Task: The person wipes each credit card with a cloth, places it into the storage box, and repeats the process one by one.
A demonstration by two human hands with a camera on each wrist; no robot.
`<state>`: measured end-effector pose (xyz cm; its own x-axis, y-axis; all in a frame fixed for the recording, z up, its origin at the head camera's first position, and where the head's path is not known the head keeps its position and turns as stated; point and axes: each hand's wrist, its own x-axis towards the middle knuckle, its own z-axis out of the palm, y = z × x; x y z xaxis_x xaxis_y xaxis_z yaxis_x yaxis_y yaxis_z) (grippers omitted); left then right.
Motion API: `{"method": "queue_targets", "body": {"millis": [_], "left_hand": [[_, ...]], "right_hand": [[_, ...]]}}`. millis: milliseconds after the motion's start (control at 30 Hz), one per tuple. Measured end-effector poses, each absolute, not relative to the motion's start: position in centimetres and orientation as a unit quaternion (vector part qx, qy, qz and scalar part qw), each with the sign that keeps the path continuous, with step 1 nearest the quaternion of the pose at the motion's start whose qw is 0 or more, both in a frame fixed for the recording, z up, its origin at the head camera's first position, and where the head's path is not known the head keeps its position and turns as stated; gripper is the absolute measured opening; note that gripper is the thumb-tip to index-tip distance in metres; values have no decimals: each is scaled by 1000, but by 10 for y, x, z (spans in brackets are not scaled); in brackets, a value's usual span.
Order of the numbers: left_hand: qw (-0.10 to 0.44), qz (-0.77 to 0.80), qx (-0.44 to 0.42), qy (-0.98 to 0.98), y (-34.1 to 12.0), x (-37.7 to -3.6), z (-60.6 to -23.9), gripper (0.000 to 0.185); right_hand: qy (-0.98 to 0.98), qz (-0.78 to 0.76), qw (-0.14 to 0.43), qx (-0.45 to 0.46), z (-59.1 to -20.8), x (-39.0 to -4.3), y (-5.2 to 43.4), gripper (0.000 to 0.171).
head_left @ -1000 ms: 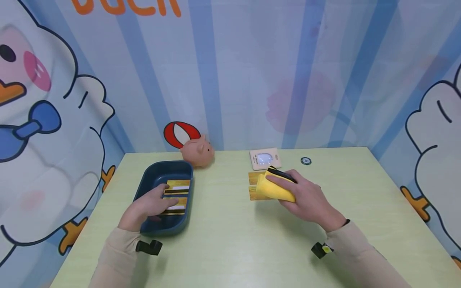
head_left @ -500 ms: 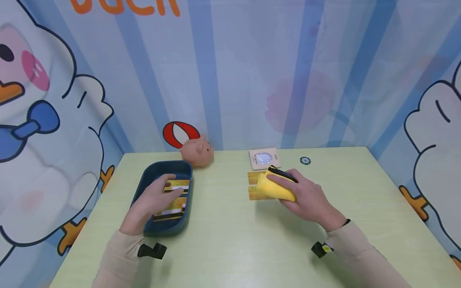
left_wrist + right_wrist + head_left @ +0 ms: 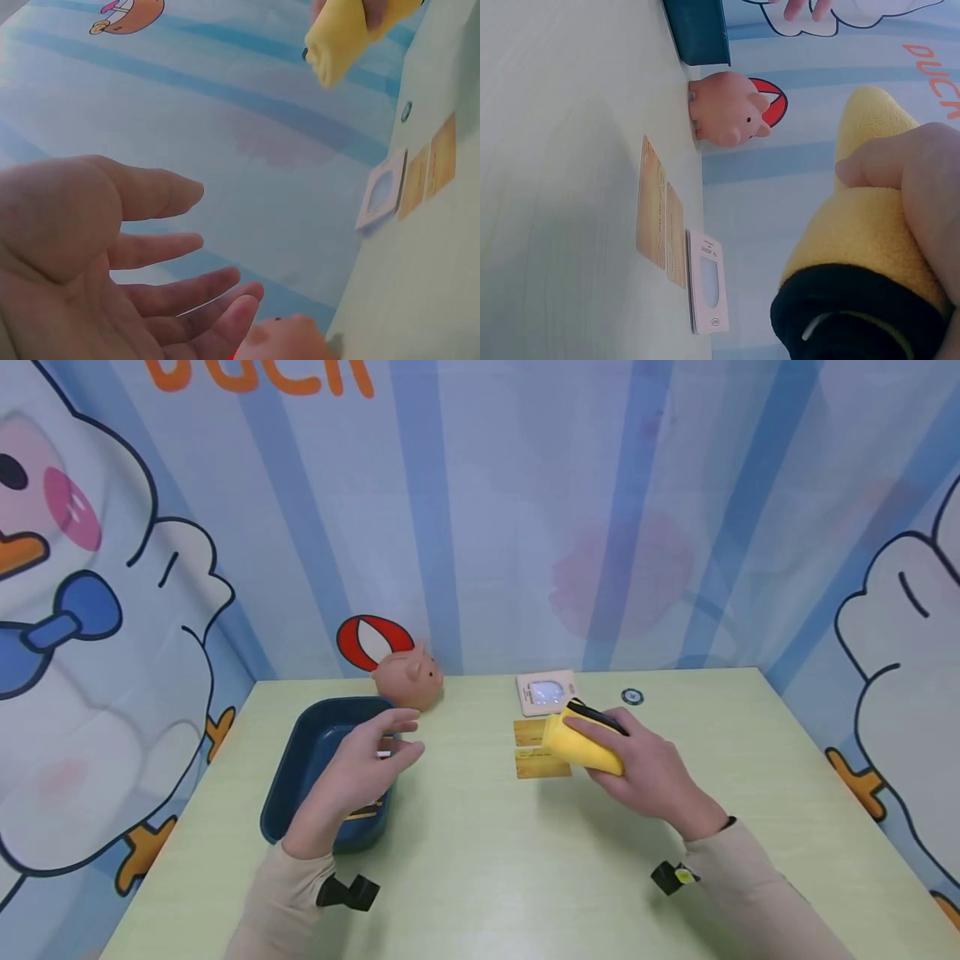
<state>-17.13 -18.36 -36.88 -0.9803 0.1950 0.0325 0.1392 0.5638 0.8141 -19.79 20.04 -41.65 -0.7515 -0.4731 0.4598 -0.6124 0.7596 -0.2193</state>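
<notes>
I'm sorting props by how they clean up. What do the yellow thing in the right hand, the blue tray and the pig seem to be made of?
Yellow cloth, held in the right hand: soft fleecy fabric, fuzzy nap, black edging. Blue tray: likely moulded plastic, smooth with rounded rim. Pig: matte, smooth, probably rubber or vinyl, though ceramic is possible.

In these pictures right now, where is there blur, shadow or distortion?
Head view: even light, soft shadows on the table, wide-angle bending at the edges. Left wrist view: the left hand fills the frame, blurred. Right wrist view: the yellow cloth looks soft; the cards sharper.
</notes>
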Motion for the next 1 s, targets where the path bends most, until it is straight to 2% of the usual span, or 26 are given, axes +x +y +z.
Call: {"method": "queue_targets", "body": {"millis": [233,567,1000], "left_hand": [[34,458,128,879,-153,-178,-375,47],[40,467,128,874,-109,-196,-391,41],[56,466,99,878,-69,-231,-443,41]], "right_hand": [[-921,185,183,289,-418,-196,204,64],[-917,189,198,291,-416,-197,208,65],[-923,189,187,279,-416,-196,208,65]]}}
